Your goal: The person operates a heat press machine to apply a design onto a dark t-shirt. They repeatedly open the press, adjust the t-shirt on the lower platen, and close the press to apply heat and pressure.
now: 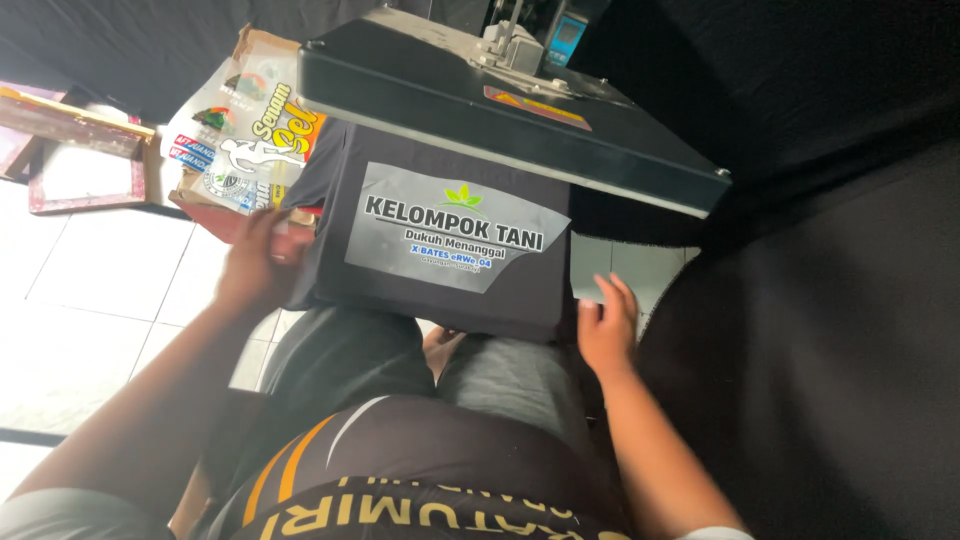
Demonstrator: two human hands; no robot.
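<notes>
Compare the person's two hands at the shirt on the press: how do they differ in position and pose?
The left hand rests on the upper left edge of the dark shirt, fingers curled over it. The right hand sits lower, at the shirt's near right corner, fingers extended upward. Both are bare and touch the shirt's edges.

A dark shirt lies flat on the lower bed of a heat press, its near edge hanging over the front. A grey, irregularly cut transfer sheet with white lettering and a green leaf emblem lies centred on the shirt, slightly tilted.
</notes>
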